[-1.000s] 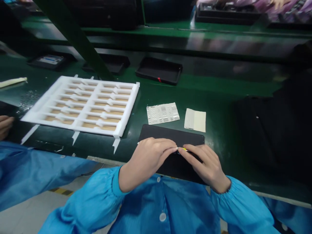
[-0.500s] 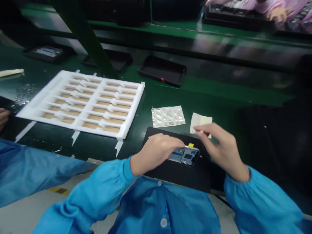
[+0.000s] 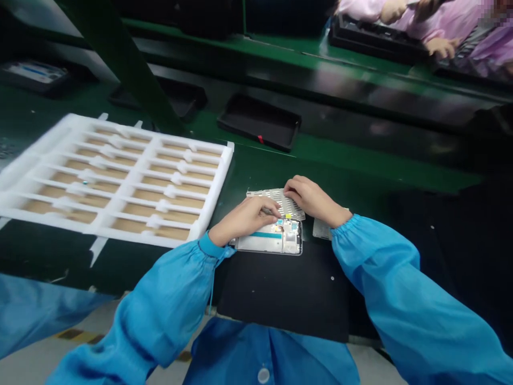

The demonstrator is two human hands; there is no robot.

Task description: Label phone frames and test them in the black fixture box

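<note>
An opened phone frame (image 3: 266, 243) with a blue strip and a small yellow tab lies level at the far edge of a black mat (image 3: 280, 294). My left hand (image 3: 250, 216) grips its far side, fingers curled near the yellow tab. Just beyond the phone is a pale sheet with rows of small silvery strips (image 3: 276, 198). My right hand (image 3: 308, 195) is over the right part of this sheet, its fingers bent together and touching it; whatever is between the fingertips is hidden. A second pale sheet (image 3: 320, 229) is partly covered by my right wrist.
To the left stands a white slotted foam tray (image 3: 132, 187), taped to the green bench. Black trays (image 3: 258, 120) sit behind it, near a slanting green post (image 3: 124, 69). Across the bench, a person in pink sleeves (image 3: 441, 32) works. A blue sleeve (image 3: 40, 310) reaches in from the left.
My left hand has moved the phone frame left and away from me, to the mat's far edge. My right hand has gone from the second sheet to the strip sheet. The view has shifted.
</note>
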